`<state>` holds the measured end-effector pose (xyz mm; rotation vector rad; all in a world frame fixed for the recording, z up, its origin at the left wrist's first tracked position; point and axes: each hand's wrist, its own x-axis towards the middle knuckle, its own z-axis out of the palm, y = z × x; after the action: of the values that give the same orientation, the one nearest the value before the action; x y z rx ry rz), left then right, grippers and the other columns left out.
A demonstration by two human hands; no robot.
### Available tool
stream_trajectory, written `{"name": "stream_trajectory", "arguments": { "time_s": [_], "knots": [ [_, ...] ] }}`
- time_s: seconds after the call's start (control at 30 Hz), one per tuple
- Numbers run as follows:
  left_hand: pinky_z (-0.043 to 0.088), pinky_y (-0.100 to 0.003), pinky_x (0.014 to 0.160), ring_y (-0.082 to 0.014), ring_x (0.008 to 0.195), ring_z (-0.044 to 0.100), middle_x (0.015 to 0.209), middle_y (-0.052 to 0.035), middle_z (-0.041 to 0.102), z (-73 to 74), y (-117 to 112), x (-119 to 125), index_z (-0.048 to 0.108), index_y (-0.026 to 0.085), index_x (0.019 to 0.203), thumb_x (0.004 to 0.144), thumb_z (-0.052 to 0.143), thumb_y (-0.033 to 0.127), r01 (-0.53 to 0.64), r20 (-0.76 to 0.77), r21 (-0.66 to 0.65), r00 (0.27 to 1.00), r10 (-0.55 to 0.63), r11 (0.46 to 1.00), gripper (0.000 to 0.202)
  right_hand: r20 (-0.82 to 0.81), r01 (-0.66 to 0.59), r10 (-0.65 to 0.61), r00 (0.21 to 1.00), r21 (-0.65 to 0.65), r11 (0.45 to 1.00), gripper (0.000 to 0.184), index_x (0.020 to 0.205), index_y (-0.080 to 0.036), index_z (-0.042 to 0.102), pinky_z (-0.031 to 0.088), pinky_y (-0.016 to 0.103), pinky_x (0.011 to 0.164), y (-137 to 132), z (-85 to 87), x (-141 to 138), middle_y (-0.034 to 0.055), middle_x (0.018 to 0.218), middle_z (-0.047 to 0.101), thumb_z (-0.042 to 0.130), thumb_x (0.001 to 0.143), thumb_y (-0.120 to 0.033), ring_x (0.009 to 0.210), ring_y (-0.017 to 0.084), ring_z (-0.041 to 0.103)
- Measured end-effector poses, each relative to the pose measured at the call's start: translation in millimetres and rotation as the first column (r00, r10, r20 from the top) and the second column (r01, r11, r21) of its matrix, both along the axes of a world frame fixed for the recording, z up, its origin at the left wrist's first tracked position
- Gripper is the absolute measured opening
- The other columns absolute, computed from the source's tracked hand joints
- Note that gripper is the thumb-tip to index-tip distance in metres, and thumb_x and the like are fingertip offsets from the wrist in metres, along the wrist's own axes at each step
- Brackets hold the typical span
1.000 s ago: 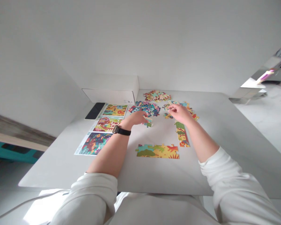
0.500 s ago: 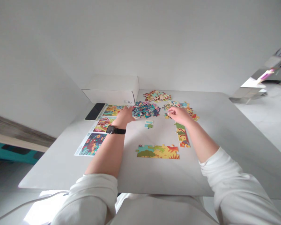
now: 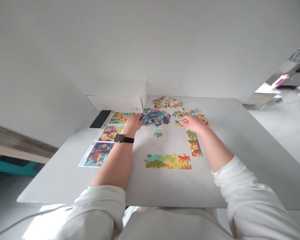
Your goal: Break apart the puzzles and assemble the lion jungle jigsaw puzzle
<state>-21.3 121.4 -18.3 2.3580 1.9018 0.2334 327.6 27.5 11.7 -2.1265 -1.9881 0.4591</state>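
Observation:
My left hand point(image 3: 133, 122), with a black watch on its wrist, rests with curled fingers at the left edge of a pile of dark blue puzzle pieces point(image 3: 155, 116). My right hand point(image 3: 193, 123) is pinched on a small piece at the near edge of a pile of yellow and orange pieces point(image 3: 190, 113). A small joined blue-green bit point(image 3: 158, 132) lies between my hands. Nearer me lie a joined horizontal strip point(image 3: 168, 161) and a joined vertical strip point(image 3: 194, 144).
A third pile of pieces point(image 3: 167, 102) lies at the back. A white box point(image 3: 118, 94), a black phone point(image 3: 100, 119) and three picture cards point(image 3: 110, 133) are on the left of the white table point(image 3: 240, 150).
My left hand let go of the small blue-green bit and moved left to the edge of the blue pile. My right hand stayed by the yellow pile.

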Motion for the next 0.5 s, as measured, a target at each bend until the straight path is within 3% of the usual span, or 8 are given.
{"name": "stream_trajectory", "arguments": {
  "time_s": [0.2, 0.33, 0.5],
  "knots": [
    [0.052, -0.044, 0.106, -0.0382, 0.131, 0.061, 0.141, -0.0168, 0.064, 11.2, -21.1, 22.8, 0.062, 0.024, 0.147, 0.088, 0.078, 0.043, 0.052, -0.005, 0.078, 0.999, -0.052, 0.996, 0.064, 0.111, -0.031, 0.047, 0.993, -0.144, 0.989, 0.024, 0.116, -0.025, 0.08, 0.052, 0.028, 0.083, 4.6, -3.3, 9.1, 0.0052, 0.117, 0.083, 0.074, 0.094, -0.032, 0.106, 0.024, 0.076],
    [0.048, -0.049, 0.112, -0.0413, 0.14, 0.053, 0.154, -0.0214, 0.054, 3.3, -33.6, 46.5, 0.05, 0.02, 0.158, 0.092, 0.073, 0.054, 0.078, 0.003, 0.095, 0.997, -0.079, 0.992, 0.078, 0.203, -0.062, 0.104, 0.974, -0.201, 0.978, 0.026, 0.111, -0.027, 0.082, 0.052, 0.028, 0.082, 3.8, -1.5, 12.5, 0.0045, 0.117, 0.082, 0.083, 0.086, -0.032, 0.105, 0.025, 0.075],
    [0.046, -0.05, 0.115, -0.041, 0.142, 0.051, 0.155, -0.0206, 0.054, -7.2, -32.9, 58.3, 0.057, 0.02, 0.151, 0.095, 0.069, 0.054, 0.086, 0.01, 0.06, 0.996, -0.087, 0.994, 0.067, 0.252, -0.066, 0.132, 0.959, -0.254, 0.965, 0.032, 0.115, -0.026, 0.082, 0.052, 0.028, 0.084, 0.7, 3.2, 13.4, 0.0064, 0.121, 0.081, 0.085, 0.085, -0.035, 0.107, 0.025, 0.074]
  ]
}}
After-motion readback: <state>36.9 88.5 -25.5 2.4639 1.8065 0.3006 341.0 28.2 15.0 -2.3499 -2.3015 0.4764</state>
